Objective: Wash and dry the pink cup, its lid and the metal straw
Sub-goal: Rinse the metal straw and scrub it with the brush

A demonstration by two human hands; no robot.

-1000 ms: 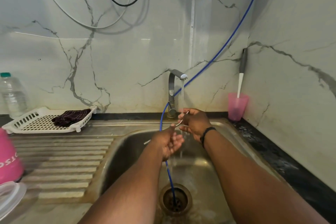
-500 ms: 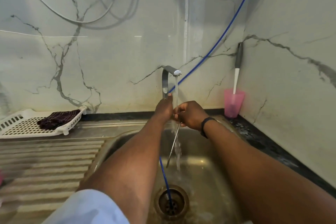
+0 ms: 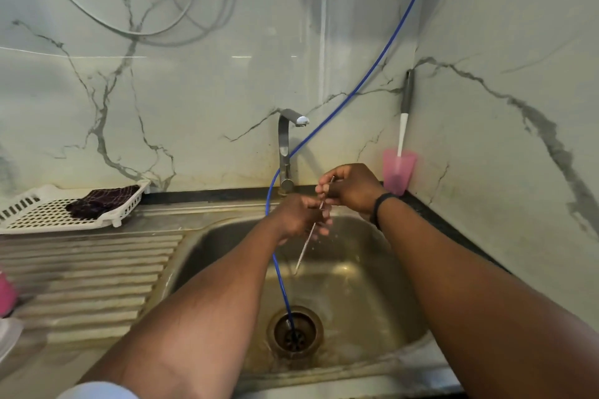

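Straw-rinsing step, seemingly near its end: the right hand [image 3: 351,188] pinches the metal straw [image 3: 310,232] near its top over the sink [image 3: 372,269], the left hand [image 3: 299,215] curled round its middle. Drying calls for the dark cloth [image 3: 97,202], far left.

Two bare forearms reach forward from the bottom of the frame, the hands meeting over the middle.

The right hand [image 3: 351,186], a dark band at its wrist, sits higher and farther forward, its fingers and thumb curled in a pinch on the upper end of the metal straw [image 3: 308,236]. The left hand [image 3: 296,215] lies just below and beside it, fingers curled loosely round the straw's middle, knuckles toward the camera. A pale sleeve edge shows at the left elbow.
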